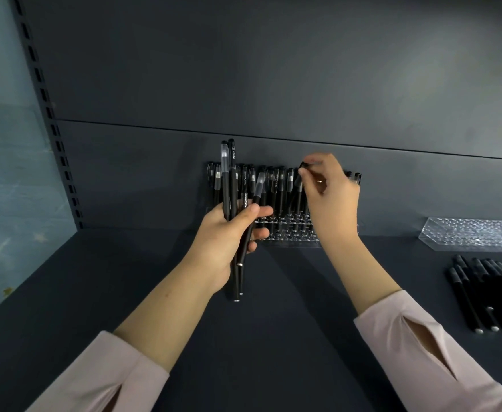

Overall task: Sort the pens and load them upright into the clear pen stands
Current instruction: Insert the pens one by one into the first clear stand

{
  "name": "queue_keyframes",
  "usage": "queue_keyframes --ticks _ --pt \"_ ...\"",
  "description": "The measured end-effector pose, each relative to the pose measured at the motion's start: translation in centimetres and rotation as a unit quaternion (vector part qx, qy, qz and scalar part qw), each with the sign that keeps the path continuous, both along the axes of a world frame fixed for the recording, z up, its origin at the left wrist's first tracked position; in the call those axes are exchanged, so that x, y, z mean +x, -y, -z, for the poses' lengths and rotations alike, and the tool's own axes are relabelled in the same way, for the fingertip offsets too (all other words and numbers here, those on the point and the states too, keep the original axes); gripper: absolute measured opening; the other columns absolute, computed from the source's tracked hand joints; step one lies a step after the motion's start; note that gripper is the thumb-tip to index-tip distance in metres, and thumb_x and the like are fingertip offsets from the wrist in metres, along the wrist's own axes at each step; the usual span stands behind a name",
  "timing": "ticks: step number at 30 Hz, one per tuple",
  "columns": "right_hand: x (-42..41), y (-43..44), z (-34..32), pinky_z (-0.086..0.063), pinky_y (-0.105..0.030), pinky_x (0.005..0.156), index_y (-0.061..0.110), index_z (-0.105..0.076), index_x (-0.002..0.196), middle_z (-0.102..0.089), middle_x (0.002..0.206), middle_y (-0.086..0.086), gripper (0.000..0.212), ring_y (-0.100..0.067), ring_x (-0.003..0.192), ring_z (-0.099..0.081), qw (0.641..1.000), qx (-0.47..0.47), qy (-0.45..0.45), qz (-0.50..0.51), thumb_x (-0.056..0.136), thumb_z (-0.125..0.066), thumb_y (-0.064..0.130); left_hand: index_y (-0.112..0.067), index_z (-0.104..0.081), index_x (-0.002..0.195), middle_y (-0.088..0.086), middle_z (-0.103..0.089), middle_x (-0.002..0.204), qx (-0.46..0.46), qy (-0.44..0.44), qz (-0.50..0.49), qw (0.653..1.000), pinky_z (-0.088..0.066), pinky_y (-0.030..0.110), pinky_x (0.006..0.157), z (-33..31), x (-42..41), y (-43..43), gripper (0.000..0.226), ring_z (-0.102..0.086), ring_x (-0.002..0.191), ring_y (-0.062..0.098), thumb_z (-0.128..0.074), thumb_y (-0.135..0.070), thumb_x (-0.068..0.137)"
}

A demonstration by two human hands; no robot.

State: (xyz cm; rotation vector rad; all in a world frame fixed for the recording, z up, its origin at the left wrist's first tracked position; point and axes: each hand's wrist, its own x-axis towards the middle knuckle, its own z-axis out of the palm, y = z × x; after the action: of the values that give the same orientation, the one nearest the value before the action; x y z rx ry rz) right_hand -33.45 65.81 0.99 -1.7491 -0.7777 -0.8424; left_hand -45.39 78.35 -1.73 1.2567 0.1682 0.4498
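A clear pen stand (288, 235) sits against the back wall of a dark shelf, with several black pens (279, 188) upright in it. My left hand (229, 233) grips a bundle of black pens (231, 179) in front of the stand's left part, their caps pointing up. My right hand (330, 197) pinches the cap end of one black pen (298, 185), which stands among the upright pens in the stand. The stand's right part is hidden behind this hand.
A second clear pen stand (475, 233) without pens lies at the right, by the wall. In front of it a loose pile of black pens (487, 292) lies on the shelf. A slotted upright (50, 120) runs along the left side.
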Motion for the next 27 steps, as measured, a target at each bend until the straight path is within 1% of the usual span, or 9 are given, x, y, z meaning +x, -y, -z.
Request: queue_keyframes --ticks 2,6,9,13,16,19,23,25,27 --pt "0.4 -0.3 0.2 -0.049 -0.017 0.074 0.011 -0.065 0.112 -0.069 0.092 0.0 0.019 -0.006 0.079 -0.062 0.998 -0.058 -0.001 0.009 0.094 -0.059 0.011 -0.015 -0.06 0.111 -0.002 -0.077 0.098 0.0 -0.002 -0.004 1.0 -0.048 0.018 0.05 0.0 0.0 0.0 0.016 -0.066 0.061 0.006 -0.061 -0.02 0.096" --pt "0.9 -0.3 0.6 -0.042 -0.017 0.084 0.013 -0.061 0.128 -0.063 0.11 -0.004 0.032 -0.015 0.095 -0.059 0.99 -0.136 -0.024 -0.001 0.097 -0.053 0.01 -0.016 -0.062 0.112 0.0 -0.077 0.096 -0.005 -0.002 -0.018 1.0 -0.05 0.018 0.052 0.2 0.2 -0.1 0.019 -0.065 0.063 0.005 -0.064 -0.021 0.094" --pt "0.9 -0.1 0.8 -0.038 -0.012 0.083 0.015 -0.059 0.131 -0.056 0.11 -0.004 0.034 -0.016 0.09 -0.056 0.987 -0.15 -0.053 -0.012 0.098 -0.052 0.014 -0.017 -0.063 0.11 0.0 -0.077 0.095 -0.001 -0.002 -0.019 1.0 -0.051 0.018 0.054 0.4 0.3 -0.2 0.018 -0.066 0.066 0.004 -0.065 -0.022 0.093" --pt "0.4 0.1 0.4 -0.04 -0.011 0.08 0.02 -0.061 0.127 -0.056 0.107 0.0 0.031 -0.011 0.092 -0.055 0.989 -0.123 -0.079 -0.029 0.098 -0.051 0.02 -0.016 -0.064 0.106 -0.002 -0.077 0.096 0.015 -0.008 -0.018 1.0 -0.05 0.016 0.054 0.4 0.3 -0.2 0.015 -0.067 0.068 0.001 -0.065 -0.024 0.093" --pt "-0.4 0.1 -0.3 -0.04 -0.006 0.076 0.026 -0.067 0.111 -0.064 0.101 0.007 0.019 -0.003 0.089 -0.058 0.984 -0.094 -0.122 -0.094 0.097 -0.054 0.025 -0.015 -0.063 0.105 0.001 -0.077 0.095 0.011 -0.007 -0.011 1.0 -0.05 0.017 0.055 0.4 0.2 -0.1 0.015 -0.068 0.069 0.003 -0.065 -0.024 0.093" --pt "-1.4 0.1 -0.8 -0.049 -0.015 0.077 0.03 -0.067 0.098 -0.071 0.093 0.01 0.009 -0.002 0.086 -0.063 0.956 -0.059 -0.204 -0.201 0.094 -0.06 0.029 -0.015 -0.063 0.105 0.002 -0.077 0.093 0.017 -0.004 -0.007 1.0 -0.051 0.017 0.055 0.4 0.2 0.2 0.016 -0.068 0.07 0.004 -0.066 -0.024 0.092" --pt "-1.6 0.1 -0.9 -0.052 -0.019 0.068 0.017 -0.063 0.101 -0.071 0.08 0.007 0.015 -0.005 0.077 -0.067 0.911 0.022 -0.311 -0.269 0.088 -0.069 0.021 -0.015 -0.065 0.104 0.002 -0.077 0.092 0.022 -0.002 -0.004 1.0 -0.051 0.018 0.056 0.4 0.3 0.4 0.016 -0.069 0.071 0.005 -0.067 -0.026 0.092" --pt "-1.6 0.2 -0.9 -0.051 -0.021 0.068 0.015 -0.059 0.101 -0.072 0.086 -0.001 0.017 -0.009 0.077 -0.067 0.886 0.046 -0.351 -0.299 0.088 -0.069 0.016 -0.014 -0.067 0.103 0.003 -0.077 0.092 0.027 -0.004 -0.001 1.0 -0.051 0.018 0.056 0.4 0.3 0.6 0.017 -0.069 0.071 0.006 -0.066 -0.027 0.092" --pt "-1.4 0.3 -0.9 -0.052 -0.021 0.066 0.014 -0.056 0.101 -0.072 0.089 -0.008 0.017 -0.013 0.077 -0.067 0.874 0.074 -0.364 -0.314 0.088 -0.067 0.011 -0.013 -0.067 0.104 0.004 -0.077 0.092 0.022 -0.011 0.007 1.0 -0.052 0.018 0.055 0.5 0.2 0.7 0.019 -0.07 0.07 0.008 -0.065 -0.029 0.093"
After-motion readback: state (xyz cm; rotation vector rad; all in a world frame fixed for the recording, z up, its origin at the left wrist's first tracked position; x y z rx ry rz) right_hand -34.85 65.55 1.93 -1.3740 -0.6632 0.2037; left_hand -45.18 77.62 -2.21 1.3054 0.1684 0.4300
